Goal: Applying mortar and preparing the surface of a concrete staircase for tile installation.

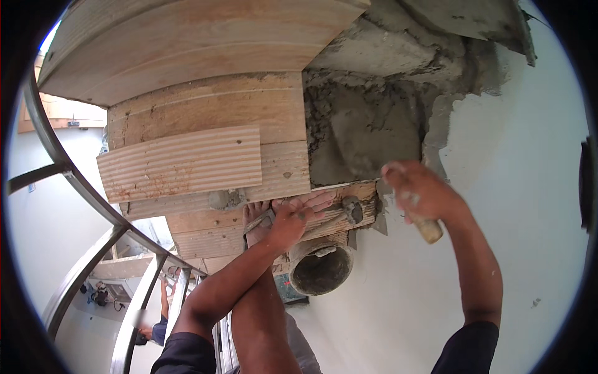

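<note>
Right hand [418, 190] sits just right of centre, at about three o'clock, fingers curled tight round a pale wooden handle [428, 228] that pokes out below the fist. What blade the handle carries, I can't make out; the fist hides it. The hand is up against the lower right edge of the wet grey mortar patch [367, 131], which spreads from centre up toward one o'clock across the white wall [529, 206].

Left hand [288, 223] is dead centre, a touch toward six, pressed down on the wooden plank [339, 215] with a small metal tool [258, 221] trapped under the fingers; the fingers are bent over it, gripping. Blobs of mortar lie on that plank just right of the hand. A bare foot shows behind the knuckles, toes on the same board.

Directly below, at six o'clock, a round bucket [321, 269] smeared with mortar sits touching the plank's underside edge.

Stacked timber boards [205, 112] fill eleven to twelve o'clock, one ribbed board [180, 163] lying across them. Steel railing [81, 187] curves down the nine o'clock side. Far below at seven o'clock, another person [156, 327] stands on the floor.
</note>
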`<state>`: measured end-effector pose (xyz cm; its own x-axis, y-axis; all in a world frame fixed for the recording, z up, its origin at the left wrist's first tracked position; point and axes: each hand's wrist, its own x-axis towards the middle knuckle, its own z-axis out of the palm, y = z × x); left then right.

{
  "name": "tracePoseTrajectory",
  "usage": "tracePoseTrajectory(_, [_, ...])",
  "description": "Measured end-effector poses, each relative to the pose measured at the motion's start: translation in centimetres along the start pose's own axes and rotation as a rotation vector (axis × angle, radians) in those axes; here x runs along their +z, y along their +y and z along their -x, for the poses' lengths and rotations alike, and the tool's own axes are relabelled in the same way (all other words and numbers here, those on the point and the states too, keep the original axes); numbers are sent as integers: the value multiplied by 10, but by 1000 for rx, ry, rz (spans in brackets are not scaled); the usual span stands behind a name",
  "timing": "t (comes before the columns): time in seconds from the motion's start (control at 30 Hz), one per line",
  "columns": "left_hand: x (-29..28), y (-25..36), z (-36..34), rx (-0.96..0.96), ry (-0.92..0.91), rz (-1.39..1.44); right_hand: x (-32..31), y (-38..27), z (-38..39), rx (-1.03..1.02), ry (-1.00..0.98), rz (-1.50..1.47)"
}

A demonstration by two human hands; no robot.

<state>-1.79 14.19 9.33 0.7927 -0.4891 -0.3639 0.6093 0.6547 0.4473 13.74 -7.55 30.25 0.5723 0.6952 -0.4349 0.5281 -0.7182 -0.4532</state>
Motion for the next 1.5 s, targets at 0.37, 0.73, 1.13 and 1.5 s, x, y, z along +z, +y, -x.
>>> tracePoseTrajectory(0.37, [-7, -14, 4, 40, 8, 109, 85, -83, 30, 387, -22, -285])
tracePoseTrajectory(0.73, [-20, -16, 7, 12, 57, 31, 123, -134, 51, 794, 19, -255])
tracePoseTrajectory(1.13, [-5, -8, 6, 0, 59, 64, 147, -100, 11, 734, 250, -6])
tracePoseTrajectory(1.5, [3, 10, 7, 17, 21, 18, 118, 10, 64, 912, 300, 185])
